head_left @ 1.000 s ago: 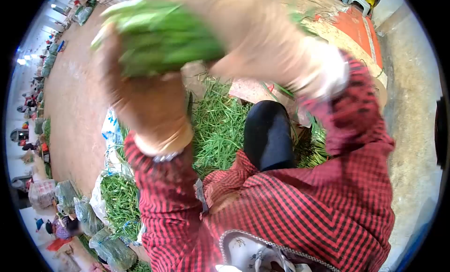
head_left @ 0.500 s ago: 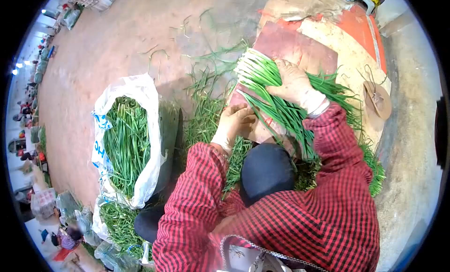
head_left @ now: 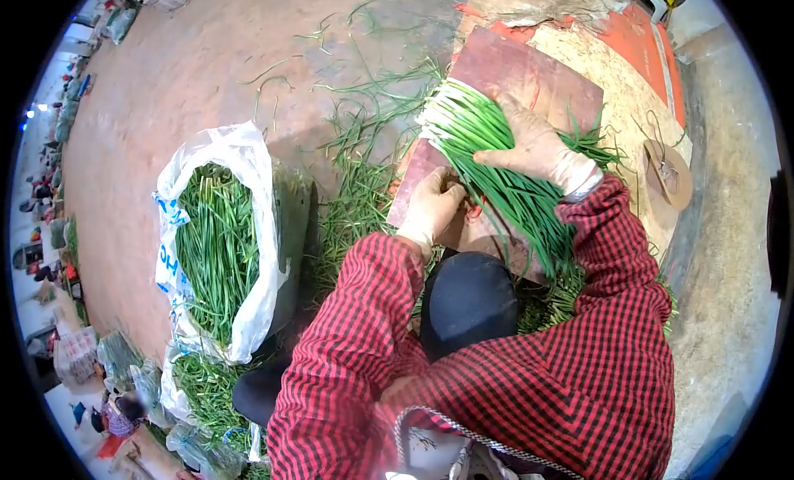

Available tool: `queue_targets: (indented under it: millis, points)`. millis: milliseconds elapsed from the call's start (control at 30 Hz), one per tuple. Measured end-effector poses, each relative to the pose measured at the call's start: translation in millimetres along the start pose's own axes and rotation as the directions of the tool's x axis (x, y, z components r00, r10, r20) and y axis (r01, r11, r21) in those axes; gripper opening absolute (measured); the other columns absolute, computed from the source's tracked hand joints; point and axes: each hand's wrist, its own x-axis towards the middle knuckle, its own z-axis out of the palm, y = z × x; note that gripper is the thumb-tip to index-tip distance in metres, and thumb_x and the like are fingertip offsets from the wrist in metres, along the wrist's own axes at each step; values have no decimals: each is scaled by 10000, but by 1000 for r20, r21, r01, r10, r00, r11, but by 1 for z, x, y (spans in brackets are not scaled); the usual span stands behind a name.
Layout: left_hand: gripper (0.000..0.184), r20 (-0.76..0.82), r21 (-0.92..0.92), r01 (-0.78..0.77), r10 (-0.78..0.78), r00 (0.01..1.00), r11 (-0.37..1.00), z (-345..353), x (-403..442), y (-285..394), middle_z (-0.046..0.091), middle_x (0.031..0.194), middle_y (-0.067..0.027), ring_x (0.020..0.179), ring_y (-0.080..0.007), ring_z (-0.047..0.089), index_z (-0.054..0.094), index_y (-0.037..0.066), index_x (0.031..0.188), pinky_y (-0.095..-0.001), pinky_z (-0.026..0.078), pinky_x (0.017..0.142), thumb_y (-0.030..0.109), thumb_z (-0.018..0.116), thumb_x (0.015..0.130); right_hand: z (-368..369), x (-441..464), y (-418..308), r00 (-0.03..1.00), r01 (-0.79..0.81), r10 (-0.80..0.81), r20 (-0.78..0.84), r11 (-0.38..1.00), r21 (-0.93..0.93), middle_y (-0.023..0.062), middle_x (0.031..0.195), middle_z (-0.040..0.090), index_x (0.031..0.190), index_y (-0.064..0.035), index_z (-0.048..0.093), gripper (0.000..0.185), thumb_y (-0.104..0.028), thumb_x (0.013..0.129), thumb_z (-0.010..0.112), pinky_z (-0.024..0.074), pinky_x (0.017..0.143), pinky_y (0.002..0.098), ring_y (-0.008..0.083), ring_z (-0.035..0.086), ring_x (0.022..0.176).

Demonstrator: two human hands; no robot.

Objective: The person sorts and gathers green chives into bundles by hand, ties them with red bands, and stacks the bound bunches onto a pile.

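Observation:
A bunch of chives (head_left: 467, 120) lies across a reddish-brown board (head_left: 571, 87), its pale ends at the upper left and its green leaves trailing toward my lap. My right hand (head_left: 529, 145) is laid over the bunch, thumb on the near side and fingers over the far side. Beside the bunch's left edge, my left hand (head_left: 434, 203) has its fingers curled together. A small red strip (head_left: 474, 208) shows by its fingertips; whether they hold it is hidden. Both hands appear to wear thin light gloves.
To my left stands a white plastic bag (head_left: 260, 199) packed with chives (head_left: 217, 248). Loose trimmings (head_left: 356, 203) litter the floor between bag and board. A round tan disc (head_left: 668, 175) lies right of the board. My dark knee (head_left: 469, 302) sits just below it. Another person (head_left: 124, 414) is far left.
My left hand has moved up and right to the edge of the bunch, fingers more closed. My right hand has shifted slightly right, and the leaves are gathered more tightly.

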Motion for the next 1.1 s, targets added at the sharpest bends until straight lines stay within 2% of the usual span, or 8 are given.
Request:
queue_targets:
  millis: [133, 267, 333, 367, 600, 733, 867, 1100]
  points:
    - [299, -19, -62, -37, 36, 999, 997, -8, -9, -20, 669, 924, -82, 820, -159, 625, 602, -10, 1147, -291, 501, 760, 87, 587, 864, -16, -2, 6, 998, -35, 35, -47, 999, -10, 268, 1439, 393, 1475, 44, 230, 1044, -631, 795, 643, 246, 1149, 353, 335, 346, 1379]
    - [371, -42, -64, -76, 74, 996, 995, -30, -31, -32, 670, 1072, -68, 952, -129, 617, 571, -4, 1250, -275, 504, 839, 132, 618, 909, -9, 5, 9, 998, 63, -70, -1, 895, 441, 162, 1267, 576, 1285, -34, 545, 579, -486, 924, 554, 367, 1029, 390, 289, 521, 1190]
    - [365, -71, -296, -147, 132, 989, 944, -54, -51, -41, 664, 1094, -72, 995, -128, 607, 573, -7, 1245, -281, 493, 873, 118, 618, 905, 1, 13, 8, 975, 156, -151, -161, 988, 17, 144, 1150, 640, 1223, -35, 585, 529, -458, 904, 589, 390, 993, 364, 273, 578, 1092]
    - [347, -184, -74, -204, 187, 965, 976, -68, -73, -27, 659, 1109, -83, 1007, -137, 608, 573, -7, 1246, -289, 492, 879, 91, 595, 914, -12, 11, -3, 994, 93, -106, 15, 921, 378, 171, 1163, 629, 1222, -14, 577, 539, -443, 896, 598, 393, 989, 371, 282, 570, 1104]
    - [207, -793, 207, -386, 385, 473, 899, -239, -163, -61, 673, 1057, -85, 936, -159, 633, 641, -12, 1101, -273, 501, 869, 77, 606, 918, -20, 32, -85, 924, 231, -182, -337, 967, 111, 192, 1237, 585, 1276, 5, 537, 527, -311, 874, 662, 402, 1020, 369, 315, 530, 1193]
    - [637, -678, 726, 261, 600, 424, 636, -317, -168, -52, 513, 1324, -231, 1249, -332, 484, 497, -37, 1305, -392, 370, 1072, 317, 734, 830, 22, 60, -192, 778, 617, -604, -173, 682, 392, 170, 1231, 594, 1216, -35, 578, 412, -274, 886, 645, 428, 997, 365, 296, 559, 1160]
    - [1234, -769, 624, 619, 232, 596, 477, -360, -128, -59, 287, 1508, -246, 1418, -342, 264, 163, -63, 1474, -431, 203, 1169, 582, 801, 636, 74, 95, -290, 736, 586, -676, 30, 659, 471, 174, 1191, 610, 1173, -35, 602, 391, -311, 895, 601, 443, 971, 385, 310, 584, 1114]
    - [907, -772, 586, 627, 120, 624, 512, -389, -114, -68, 627, 1120, -166, 1049, -270, 616, 423, 34, 1401, -382, 431, 970, 380, 799, 652, 121, 134, -346, 746, 72, -594, 303, 523, 849, 79, 1059, 653, 1171, 14, 598, 363, -246, 920, 633, 471, 910, 303, 143, 594, 1023]
